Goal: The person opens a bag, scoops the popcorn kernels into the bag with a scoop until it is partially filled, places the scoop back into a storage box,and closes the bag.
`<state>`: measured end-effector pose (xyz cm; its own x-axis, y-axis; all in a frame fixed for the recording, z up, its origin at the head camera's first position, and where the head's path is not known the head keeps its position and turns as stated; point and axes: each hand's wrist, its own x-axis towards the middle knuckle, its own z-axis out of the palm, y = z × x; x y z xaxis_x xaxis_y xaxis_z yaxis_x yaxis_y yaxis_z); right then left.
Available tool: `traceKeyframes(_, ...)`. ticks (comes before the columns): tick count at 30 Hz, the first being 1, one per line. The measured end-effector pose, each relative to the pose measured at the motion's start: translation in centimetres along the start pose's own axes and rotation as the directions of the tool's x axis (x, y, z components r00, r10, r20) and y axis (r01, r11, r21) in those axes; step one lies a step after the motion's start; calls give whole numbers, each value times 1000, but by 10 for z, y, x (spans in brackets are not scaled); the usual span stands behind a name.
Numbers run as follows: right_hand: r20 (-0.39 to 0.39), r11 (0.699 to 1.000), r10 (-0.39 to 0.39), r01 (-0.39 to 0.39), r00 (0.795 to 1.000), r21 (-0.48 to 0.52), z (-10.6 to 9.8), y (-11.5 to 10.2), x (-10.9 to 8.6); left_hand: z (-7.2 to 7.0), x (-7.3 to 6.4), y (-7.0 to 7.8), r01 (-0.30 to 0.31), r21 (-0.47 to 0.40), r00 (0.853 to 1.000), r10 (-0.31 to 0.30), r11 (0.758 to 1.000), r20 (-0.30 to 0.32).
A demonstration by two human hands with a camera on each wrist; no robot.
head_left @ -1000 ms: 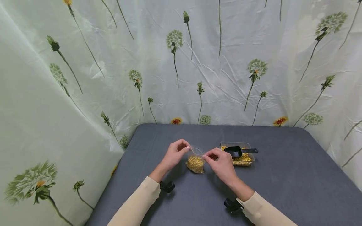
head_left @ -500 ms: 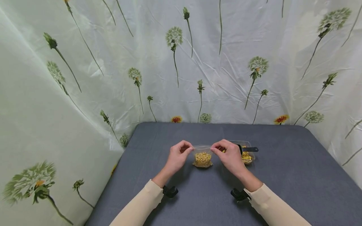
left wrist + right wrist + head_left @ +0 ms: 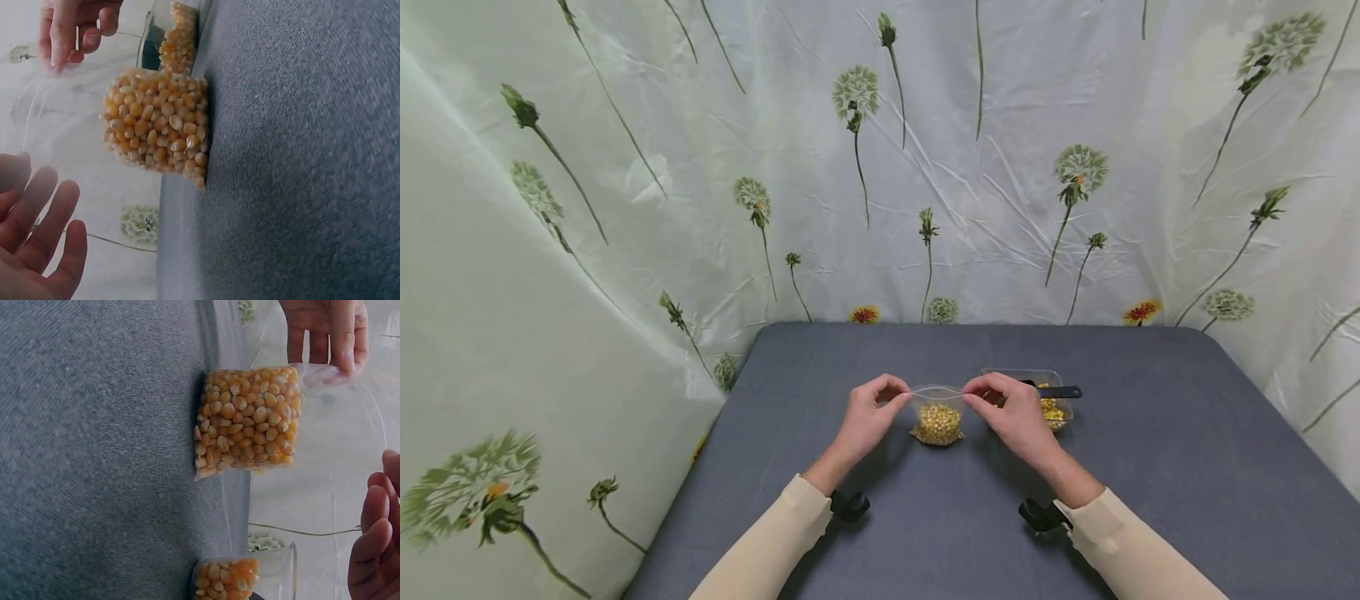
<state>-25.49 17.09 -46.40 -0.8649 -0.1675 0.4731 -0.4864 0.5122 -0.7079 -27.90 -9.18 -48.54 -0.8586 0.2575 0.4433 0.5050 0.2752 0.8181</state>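
A clear zip bag of corn kernels stands upright on the table between the two hands. Its top edge is stretched between them, with the mouth slightly parted in the head view. The left hand pinches the left top corner between thumb and forefinger; its other fingers are loosely spread in the left wrist view. At the opposite corner, the right hand pinches the rim the same way. Close up, the kernels fill the lower part of the bag, and the clear plastic above them holds none.
Behind the right hand sits a clear plastic container of corn kernels, partly hidden by that hand. A black scoop lies across it, handle to the right. The grey cloth-covered table ends at a flower-patterned curtain.
Both hands have spread apart, the right one moving rightward, pulling the bag's rim straight. The bag now faces forward and stands upright. In the last half second the mouth has parted slightly.
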Motion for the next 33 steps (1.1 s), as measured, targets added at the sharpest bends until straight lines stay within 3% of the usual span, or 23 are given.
traceKeyframes(10,30,999,-33,34,999,-30,-2,1,2,0,3,-1,-106,77,994,105,991,12)
traceKeyframes(17,34,997,-72,73,997,-22,2,3,-1,1,3,3,-125,70,992,122,990,38)
traceKeyframes(23,28,998,-61,61,998,-12,4,1,0,2,5,4,-139,74,989,136,987,55)
traceKeyframes(33,78,997,-71,71,994,0,5,2,3,5,6,6,-168,115,985,162,979,59)
